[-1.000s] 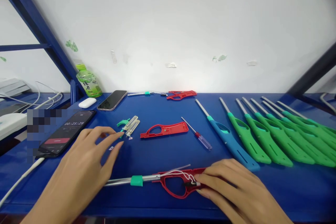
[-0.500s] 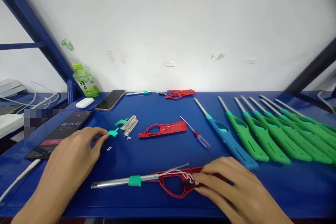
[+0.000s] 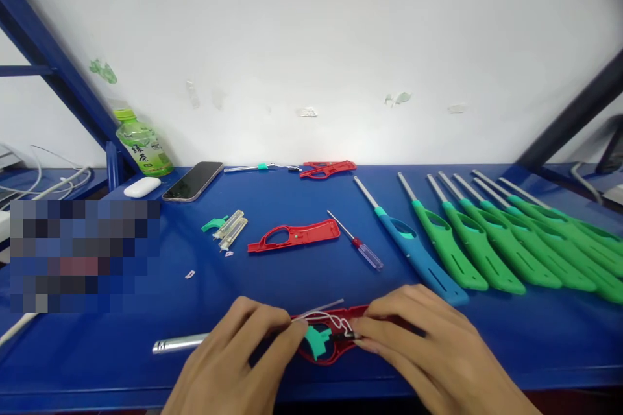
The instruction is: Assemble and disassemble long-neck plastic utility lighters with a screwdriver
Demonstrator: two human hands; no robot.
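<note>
Between the thumb and fingers of my left hand (image 3: 243,356) is a small teal trigger (image 3: 318,341), over the finger hole of a red lighter half-shell (image 3: 335,355). My right hand (image 3: 423,343) pinches a small black igniter part (image 3: 343,336) with white wires, just right of the trigger, and covers the shell's handle end. A silver metal tube (image 3: 180,343) runs out to the left, partly hidden by my left hand. Another teal trigger (image 3: 214,224) lies beside two clear fuel tanks (image 3: 230,229). Beyond my hands rests a second red half-shell (image 3: 296,237).
A screwdriver (image 3: 363,249) and a blue lighter (image 3: 418,256) lie right of centre, with several green lighters (image 3: 467,249) further right. At the back are more red shell parts (image 3: 328,169). A phone (image 3: 193,181), a white case (image 3: 142,187) and a green bottle (image 3: 143,146) stand left.
My left hand has carried the teal trigger from beside the clear tanks rightward to the near red shell. My right hand stays on the igniter part. The view has shifted slightly.
</note>
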